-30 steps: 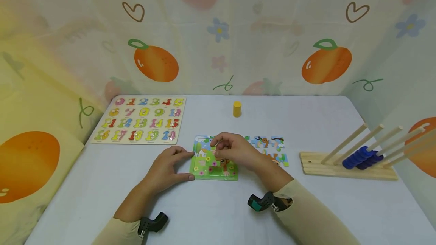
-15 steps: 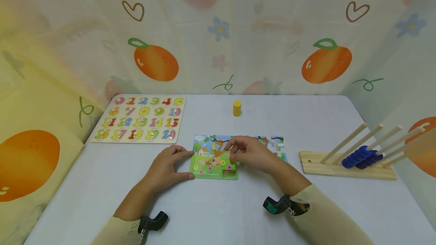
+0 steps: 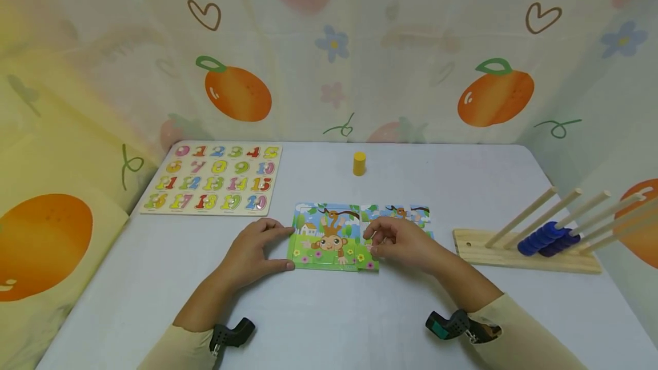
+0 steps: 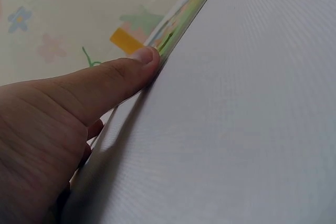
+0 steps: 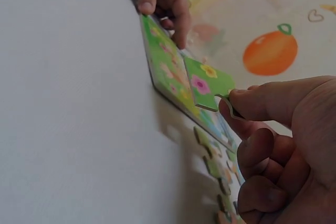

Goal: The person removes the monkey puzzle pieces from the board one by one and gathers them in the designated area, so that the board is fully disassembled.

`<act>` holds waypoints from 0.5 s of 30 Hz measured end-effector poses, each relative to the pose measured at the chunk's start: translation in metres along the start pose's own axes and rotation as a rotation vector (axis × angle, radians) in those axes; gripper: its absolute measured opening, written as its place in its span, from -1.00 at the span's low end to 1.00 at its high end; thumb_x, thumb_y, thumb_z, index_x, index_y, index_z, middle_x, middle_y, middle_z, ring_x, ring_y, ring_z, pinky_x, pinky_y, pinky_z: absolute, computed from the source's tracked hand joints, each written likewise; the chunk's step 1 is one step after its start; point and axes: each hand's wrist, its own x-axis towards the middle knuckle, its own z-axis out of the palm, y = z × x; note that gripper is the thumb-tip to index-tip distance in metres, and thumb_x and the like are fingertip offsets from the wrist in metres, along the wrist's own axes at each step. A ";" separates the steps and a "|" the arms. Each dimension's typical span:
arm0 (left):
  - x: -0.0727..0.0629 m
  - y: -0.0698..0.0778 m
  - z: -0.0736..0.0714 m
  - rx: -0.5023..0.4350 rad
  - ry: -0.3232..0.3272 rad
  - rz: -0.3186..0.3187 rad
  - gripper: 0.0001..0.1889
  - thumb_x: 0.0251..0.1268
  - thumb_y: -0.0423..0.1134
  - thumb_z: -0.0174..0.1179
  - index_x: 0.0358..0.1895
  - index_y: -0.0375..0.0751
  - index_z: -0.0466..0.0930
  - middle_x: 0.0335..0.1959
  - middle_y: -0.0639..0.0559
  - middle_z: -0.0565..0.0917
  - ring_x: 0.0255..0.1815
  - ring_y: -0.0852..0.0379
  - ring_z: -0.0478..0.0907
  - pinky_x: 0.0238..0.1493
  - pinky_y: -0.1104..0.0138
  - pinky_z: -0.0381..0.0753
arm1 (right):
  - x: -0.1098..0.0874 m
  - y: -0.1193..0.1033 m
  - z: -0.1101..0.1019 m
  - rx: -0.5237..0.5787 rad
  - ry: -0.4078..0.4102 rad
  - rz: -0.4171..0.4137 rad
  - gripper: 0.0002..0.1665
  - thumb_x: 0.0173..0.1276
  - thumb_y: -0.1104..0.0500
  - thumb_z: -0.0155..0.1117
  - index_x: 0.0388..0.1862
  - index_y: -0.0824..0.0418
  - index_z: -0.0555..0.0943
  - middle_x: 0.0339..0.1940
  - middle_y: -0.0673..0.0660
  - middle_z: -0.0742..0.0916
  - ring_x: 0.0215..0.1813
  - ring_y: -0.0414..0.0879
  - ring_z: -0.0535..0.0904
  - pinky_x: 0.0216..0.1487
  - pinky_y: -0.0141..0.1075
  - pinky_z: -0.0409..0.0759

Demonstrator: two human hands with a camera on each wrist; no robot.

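Observation:
My right hand (image 3: pixel 406 246) pinches a green jigsaw puzzle piece (image 5: pixel 207 82) with pink and yellow flowers between thumb and forefinger. In the head view this piece overlaps the lower right edge of the puzzle board (image 3: pixel 329 238), whose picture shows a monkey hanging upside down by a house. The other right-hand fingers curl inward in the right wrist view. At the board's left edge, my left hand (image 3: pixel 255 248) touches it with thumb and forefinger held fairly straight; its thumb (image 4: pixel 123 80) lies along the rim in the left wrist view.
Several loose puzzle pieces (image 3: pixel 418 213) lie right of the board, partly behind the right hand. A number board (image 3: pixel 211 179) is at back left, a yellow cylinder (image 3: pixel 359 164) stands at the back. On the right is a wooden peg stand (image 3: pixel 529 256) with blue rings (image 3: pixel 542 238).
My right hand has drawn to the right with the puzzle piece, from over the middle of the board to its right edge, uncovering the monkey picture. The left hand stays in place.

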 end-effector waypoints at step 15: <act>-0.001 0.003 -0.001 0.005 0.001 -0.012 -0.22 -0.08 0.06 0.75 0.33 0.02 0.74 0.14 0.05 0.60 0.16 0.01 0.52 0.25 -0.03 0.54 | -0.023 0.016 0.008 -0.161 0.063 -0.073 -0.79 0.37 0.27 0.51 -0.07 0.08 0.73 -0.31 -0.07 0.72 -0.52 -0.23 0.41 -0.43 -0.38 0.39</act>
